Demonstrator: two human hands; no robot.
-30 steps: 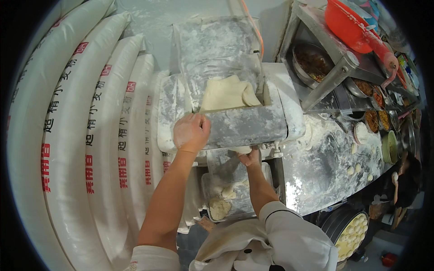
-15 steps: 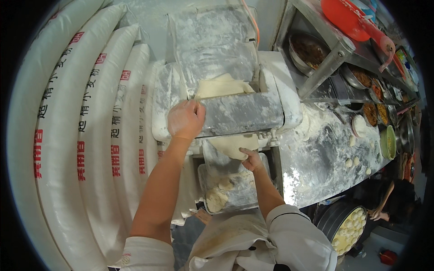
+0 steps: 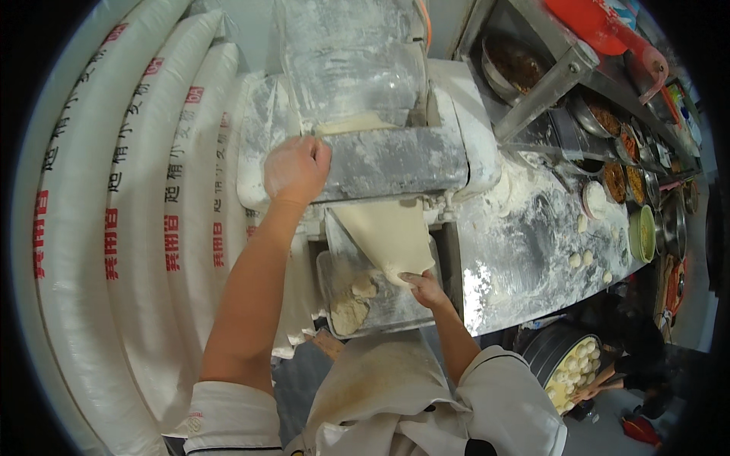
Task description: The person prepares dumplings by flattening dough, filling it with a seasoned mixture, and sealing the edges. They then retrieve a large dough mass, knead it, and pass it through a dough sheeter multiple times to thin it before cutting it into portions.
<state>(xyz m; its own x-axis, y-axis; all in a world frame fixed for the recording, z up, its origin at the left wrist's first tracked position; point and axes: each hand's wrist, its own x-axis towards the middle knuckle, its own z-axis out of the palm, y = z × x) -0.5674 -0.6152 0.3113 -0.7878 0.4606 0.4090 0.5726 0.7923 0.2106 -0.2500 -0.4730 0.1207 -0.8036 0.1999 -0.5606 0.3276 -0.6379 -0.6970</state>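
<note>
A flour-dusted dough roller machine (image 3: pixel 395 163) stands in front of me. From under its metal cover a pale dough sheet (image 3: pixel 388 232) comes down toward me, and more of the dough shows behind the cover. My right hand (image 3: pixel 427 289) pinches the sheet's lower edge between thumb and fingers. My left hand (image 3: pixel 296 169) is closed at the cover's left end; whatever its curled fingers hold is hidden. Below the sheet is a metal tray (image 3: pixel 391 319) with dough lumps (image 3: pixel 350 313) in its left part.
Tall white sacks (image 3: pixel 137 228) line the left side. At right is a floury metal worktop (image 3: pixel 525 251) with small dough pieces, a green bowl (image 3: pixel 642 234) and a metal shelf (image 3: pixel 547 91). A co-worker's hand (image 3: pixel 589 391) reaches into a round black pan (image 3: pixel 544 361) of dough balls.
The dough sheet has come farther out of the machine, and my right hand has drawn its edge down toward me. My left hand keeps its place on the cover. The co-worker's hand moved into the pan.
</note>
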